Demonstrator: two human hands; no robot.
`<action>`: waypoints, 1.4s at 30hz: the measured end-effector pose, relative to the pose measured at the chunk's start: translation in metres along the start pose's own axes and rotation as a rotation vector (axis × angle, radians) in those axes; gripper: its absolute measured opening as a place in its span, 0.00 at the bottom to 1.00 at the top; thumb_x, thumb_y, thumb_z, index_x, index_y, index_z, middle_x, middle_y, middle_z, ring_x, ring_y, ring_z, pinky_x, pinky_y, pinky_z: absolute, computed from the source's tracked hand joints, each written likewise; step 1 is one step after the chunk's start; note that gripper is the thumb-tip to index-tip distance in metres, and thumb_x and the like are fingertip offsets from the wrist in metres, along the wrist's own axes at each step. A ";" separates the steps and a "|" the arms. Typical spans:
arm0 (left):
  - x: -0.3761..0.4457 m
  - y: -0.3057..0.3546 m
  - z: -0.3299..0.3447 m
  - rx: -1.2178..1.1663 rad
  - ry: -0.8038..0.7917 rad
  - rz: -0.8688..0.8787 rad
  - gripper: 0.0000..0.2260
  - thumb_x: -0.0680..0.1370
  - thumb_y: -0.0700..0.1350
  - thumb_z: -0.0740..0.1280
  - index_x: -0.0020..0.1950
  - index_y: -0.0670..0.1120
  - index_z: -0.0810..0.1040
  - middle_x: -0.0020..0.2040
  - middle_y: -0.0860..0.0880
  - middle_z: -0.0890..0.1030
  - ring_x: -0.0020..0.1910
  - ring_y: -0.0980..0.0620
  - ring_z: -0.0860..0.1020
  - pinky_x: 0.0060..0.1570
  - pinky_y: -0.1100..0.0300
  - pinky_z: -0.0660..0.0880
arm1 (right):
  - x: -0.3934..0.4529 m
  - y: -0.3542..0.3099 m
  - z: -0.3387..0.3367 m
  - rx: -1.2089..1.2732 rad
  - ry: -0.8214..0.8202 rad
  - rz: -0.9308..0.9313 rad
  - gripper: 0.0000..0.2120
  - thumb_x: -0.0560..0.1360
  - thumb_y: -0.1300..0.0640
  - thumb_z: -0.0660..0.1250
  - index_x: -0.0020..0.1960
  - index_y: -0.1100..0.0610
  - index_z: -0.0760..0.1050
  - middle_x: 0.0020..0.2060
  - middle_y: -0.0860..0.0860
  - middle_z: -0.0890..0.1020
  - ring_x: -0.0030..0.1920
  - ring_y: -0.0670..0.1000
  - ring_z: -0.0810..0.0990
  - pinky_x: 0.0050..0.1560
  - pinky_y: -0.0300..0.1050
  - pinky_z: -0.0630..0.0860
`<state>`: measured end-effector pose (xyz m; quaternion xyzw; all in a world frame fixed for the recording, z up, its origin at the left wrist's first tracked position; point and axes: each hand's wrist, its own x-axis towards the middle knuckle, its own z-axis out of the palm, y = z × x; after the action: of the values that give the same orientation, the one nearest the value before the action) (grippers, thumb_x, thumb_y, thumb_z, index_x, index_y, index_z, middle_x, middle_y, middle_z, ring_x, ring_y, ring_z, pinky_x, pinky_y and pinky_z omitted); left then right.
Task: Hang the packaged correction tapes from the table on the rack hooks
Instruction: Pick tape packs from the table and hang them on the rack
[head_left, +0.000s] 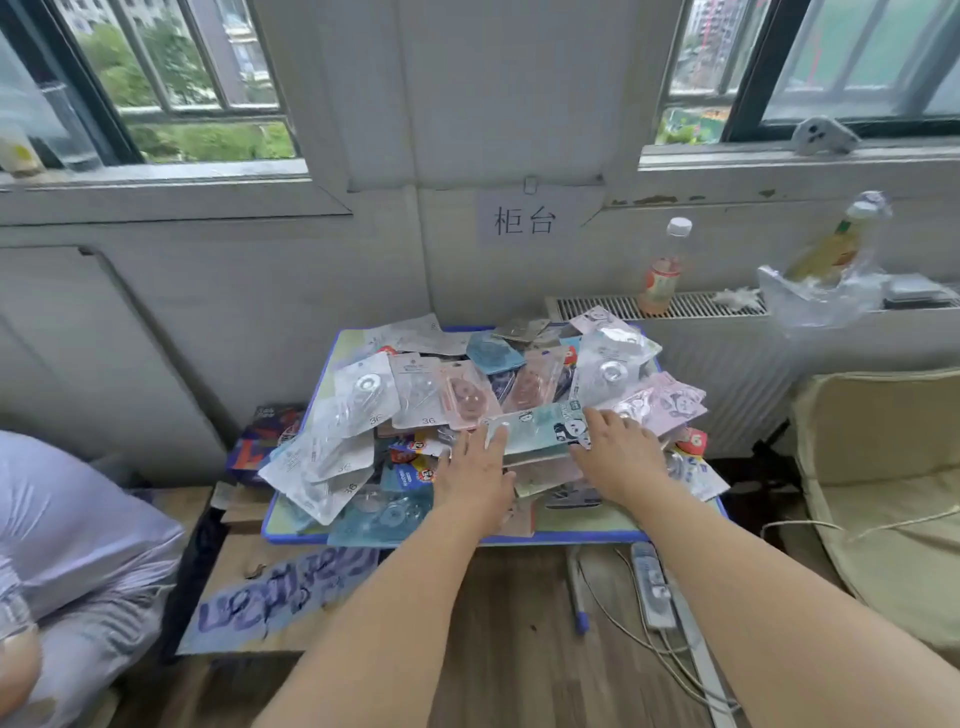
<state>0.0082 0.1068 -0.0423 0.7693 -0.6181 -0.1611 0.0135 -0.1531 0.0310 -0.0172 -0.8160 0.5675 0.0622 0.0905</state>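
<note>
Teal panda packet (540, 428) lies atop the heap, both hands' straight fingers (498, 439) touching its ends.

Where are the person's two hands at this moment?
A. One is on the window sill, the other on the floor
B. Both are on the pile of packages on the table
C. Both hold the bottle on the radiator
B: the left hand and the right hand both lie on the pile of packages on the blue-edged table.

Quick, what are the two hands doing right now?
Left hand: open, fingers flat on the panda pack.
Right hand: open, resting on the pile of packs.
</note>
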 end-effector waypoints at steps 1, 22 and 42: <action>0.007 0.000 0.000 0.008 -0.001 0.010 0.26 0.84 0.51 0.53 0.80 0.49 0.46 0.80 0.47 0.49 0.78 0.45 0.48 0.75 0.48 0.49 | 0.006 0.000 0.001 0.002 0.002 -0.010 0.27 0.82 0.45 0.53 0.77 0.56 0.54 0.73 0.54 0.65 0.70 0.58 0.66 0.69 0.53 0.63; 0.097 0.020 0.002 -0.030 -0.186 0.115 0.29 0.82 0.48 0.55 0.80 0.50 0.45 0.80 0.48 0.52 0.78 0.47 0.49 0.76 0.46 0.45 | 0.075 0.017 0.005 0.062 -0.121 -0.086 0.32 0.79 0.47 0.60 0.78 0.51 0.52 0.76 0.51 0.60 0.73 0.56 0.63 0.70 0.54 0.60; 0.089 0.008 -0.018 -0.212 -0.059 0.131 0.26 0.83 0.55 0.54 0.79 0.53 0.51 0.69 0.45 0.63 0.65 0.44 0.70 0.61 0.48 0.71 | 0.076 0.007 -0.014 0.426 0.079 0.112 0.24 0.82 0.46 0.53 0.75 0.54 0.59 0.69 0.54 0.71 0.66 0.57 0.72 0.59 0.51 0.70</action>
<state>0.0219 0.0167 -0.0446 0.7164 -0.6468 -0.2467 0.0870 -0.1328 -0.0444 -0.0196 -0.7473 0.6155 -0.0863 0.2349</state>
